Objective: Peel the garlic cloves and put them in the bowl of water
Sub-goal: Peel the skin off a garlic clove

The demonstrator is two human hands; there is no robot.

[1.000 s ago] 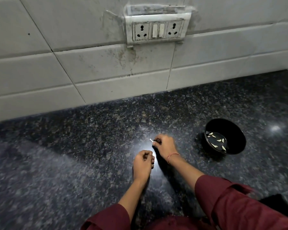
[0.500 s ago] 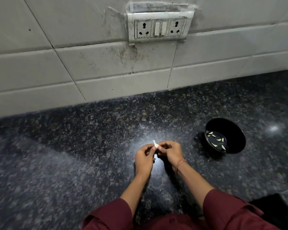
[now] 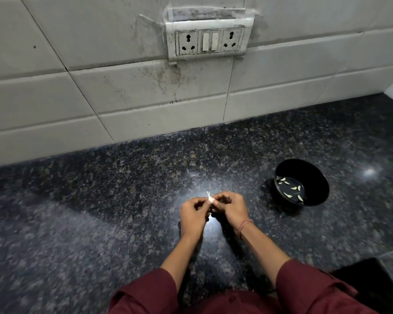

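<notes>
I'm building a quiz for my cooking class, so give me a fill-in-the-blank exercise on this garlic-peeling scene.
1. The left hand and right hand pinch one garlic clove between them; the black bowl stands to their ____.
2. The peeled cloves in the bowl lie in ____.
3. The socket panel has ____ sockets.
Missing words: right, water, two.

The right hand (image 3: 233,208) is now holding the garlic clove (image 3: 211,199) up off the counter (image 3: 100,223), and the left hand (image 3: 194,214) is now pinching it too.
</notes>
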